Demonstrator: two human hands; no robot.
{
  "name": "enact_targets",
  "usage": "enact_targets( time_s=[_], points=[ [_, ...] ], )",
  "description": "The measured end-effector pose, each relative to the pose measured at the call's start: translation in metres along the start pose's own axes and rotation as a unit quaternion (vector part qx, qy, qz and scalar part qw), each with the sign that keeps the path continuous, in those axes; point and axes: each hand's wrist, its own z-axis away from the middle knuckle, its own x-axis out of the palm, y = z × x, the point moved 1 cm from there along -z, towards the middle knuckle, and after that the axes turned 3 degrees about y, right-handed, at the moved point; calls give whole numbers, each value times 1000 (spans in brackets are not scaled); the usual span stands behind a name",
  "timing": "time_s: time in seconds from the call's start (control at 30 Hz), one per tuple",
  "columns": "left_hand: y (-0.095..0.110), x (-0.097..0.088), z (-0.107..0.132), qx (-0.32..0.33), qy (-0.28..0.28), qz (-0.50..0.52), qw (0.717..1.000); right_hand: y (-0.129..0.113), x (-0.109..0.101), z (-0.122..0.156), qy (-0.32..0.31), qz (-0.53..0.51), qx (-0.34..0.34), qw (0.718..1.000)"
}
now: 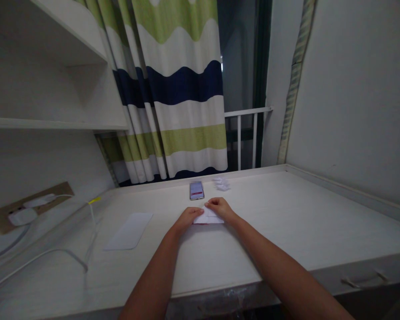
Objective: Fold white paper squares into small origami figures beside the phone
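Head camera view, and from across the room the work sits low and small: both hands are on a folded white paper [209,217] near the middle of the counter [296,222], with a thin red mark showing along its lower edge. The left hand [187,219] rests against the paper's left end, its fingers together and curled slightly over. The right hand [219,208] lies across the top edge, its fingers closed up and bearing down. Neither hand is spread wide. Whether either one pinches the paper I cannot tell from here; they look more like they are pressing than gripping.

Work like this seems to go best with the paper kept square and flat, the layers lined up before any weight goes on, and the pressure drawn evenly along the edge so nothing creeps sideways. The bare counter around the hands leaves room for that.

Toward the back edge of the counter, a phone [196,190] lies flat, just ahead of the hands. A small heap of white paper pieces [222,183] sits just right of it. To the left, nearer the front edge, lies a plain white sheet [129,231] with rounded corners, well apart from the hands. Farther left, a white cable [50,258] runs from plugs [22,217] in a power strip [30,207] set along the wall. A striped curtain [183,89] hangs behind the counter's back edge.
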Motion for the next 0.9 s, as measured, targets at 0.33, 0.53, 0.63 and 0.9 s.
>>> enact_targets(
  time_s=[0.33,0.53,0.63,0.9],
  points=[
    [12,7,7,7,33,-40,999,-1,5,4,-30,-1,-14,999],
    [12,1,3,12,91,-40,995,3,5,1,-34,-10,-33,999],
    [10,-5,1,8,146,28,989,0,1,1,-36,4,-78,996],
    [15,-7,5,-21,178,159,971,-7,-2,5,-83,51,-118,988]
  ],
)
